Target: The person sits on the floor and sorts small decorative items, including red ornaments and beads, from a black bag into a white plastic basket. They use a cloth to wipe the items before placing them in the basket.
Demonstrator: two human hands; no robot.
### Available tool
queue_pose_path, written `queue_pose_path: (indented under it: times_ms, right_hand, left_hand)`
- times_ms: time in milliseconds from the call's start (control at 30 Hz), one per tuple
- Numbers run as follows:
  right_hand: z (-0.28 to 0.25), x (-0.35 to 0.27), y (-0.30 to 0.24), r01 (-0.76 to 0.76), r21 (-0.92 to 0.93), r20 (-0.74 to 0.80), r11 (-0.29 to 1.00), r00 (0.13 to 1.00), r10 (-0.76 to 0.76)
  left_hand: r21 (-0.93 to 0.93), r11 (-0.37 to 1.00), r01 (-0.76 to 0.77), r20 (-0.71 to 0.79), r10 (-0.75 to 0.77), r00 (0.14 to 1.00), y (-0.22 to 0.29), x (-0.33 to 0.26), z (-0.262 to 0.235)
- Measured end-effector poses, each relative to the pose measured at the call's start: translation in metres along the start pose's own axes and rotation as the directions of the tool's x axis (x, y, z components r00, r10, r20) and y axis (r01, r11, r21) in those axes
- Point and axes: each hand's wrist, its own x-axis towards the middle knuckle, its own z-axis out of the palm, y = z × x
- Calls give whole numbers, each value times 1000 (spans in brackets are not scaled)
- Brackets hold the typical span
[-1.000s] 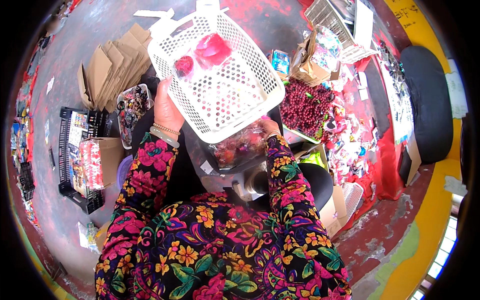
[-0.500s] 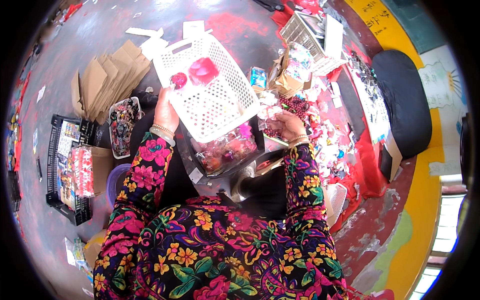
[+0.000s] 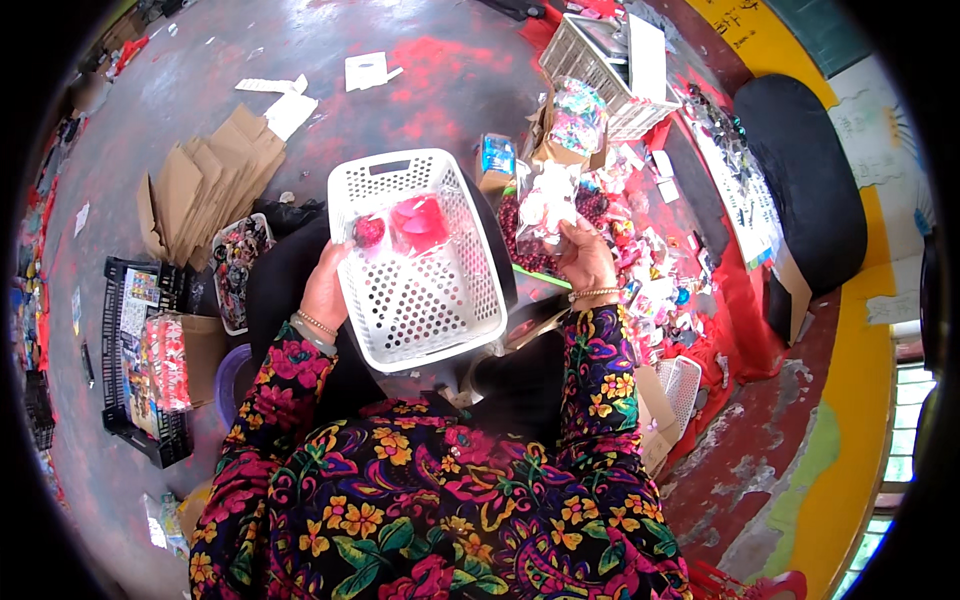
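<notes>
Left hand [image 3: 324, 292] grips white perforated basket [image 3: 437, 352] by one side, apparently for steadiness; right hand [image 3: 588, 262] pinches clear packet [image 3: 546, 203] at its edge, likely for viewing.

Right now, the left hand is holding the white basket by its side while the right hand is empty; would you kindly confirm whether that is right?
Not quite: the right hand is not empty. The head view shows it holding a clear packet with something pale inside. The left hand is indeed holding the white basket by its side.
</notes>
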Motion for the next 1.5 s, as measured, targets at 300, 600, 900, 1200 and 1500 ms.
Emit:
queue_pose_path:
  times_ms: [300, 600, 900, 1200, 1500]
  right_hand:
    - [15, -3, 6, 0, -68, -14, 998, 1000, -1]
    - [75, -28, 15, 171, -400, 11, 901, 983, -182]
    - [137, -73, 90, 416, -710, 622, -568, 749, -229]
    - [137, -59, 124, 549, -726, 547, -413, 826, 135]
    - [117, -31, 78, 457, -883, 456, 111, 889, -31]
  left_hand:
    - [-16, 1000, 23, -51, -24, 998, -9, 14, 11]
    - [94, 995, -42, -66, 49, 997, -17, 16, 20]
    - [146, 985, -97, -30, 103, 994, -17, 12, 33]
    - [156, 987, -39, -38, 46, 998, -22, 14, 27]
    - [110, 991, -83, -31, 87, 996, -20, 13, 26]
